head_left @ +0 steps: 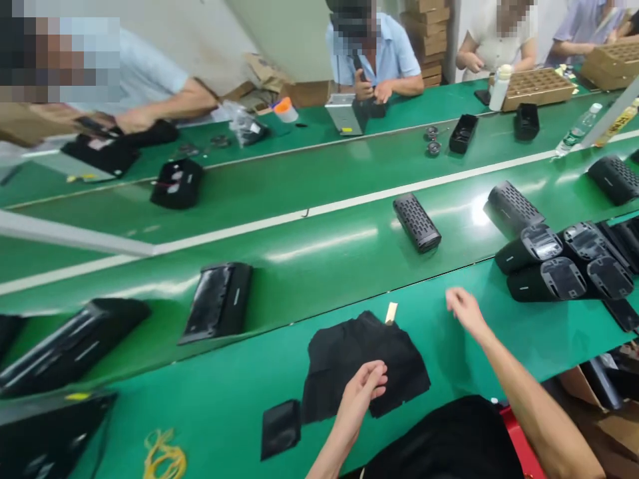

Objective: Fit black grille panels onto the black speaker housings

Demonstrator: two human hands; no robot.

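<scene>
Black cloth (344, 359) lies spread on the green table, a small cream tag (391, 313) at its top edge. Over the cloth is my left hand (363, 389), its fingers curled together; whatever they hold, if anything, is too small to make out. My right hand (464, 309) hovers above the table to the right of the cloth, fingers loosely bent and blurred. A small black flat piece (281, 429) rests at the cloth's lower left. Several black speaker housings (566, 278) are stacked beyond my right hand.
Black housings (219, 299) and a perforated one (417, 223) sit on the green conveyor (324, 246). Yellow bands (164, 459) lie at the lower left. People work across the line, near a water bottle (579, 130). A white bar (74, 233) crosses the left side.
</scene>
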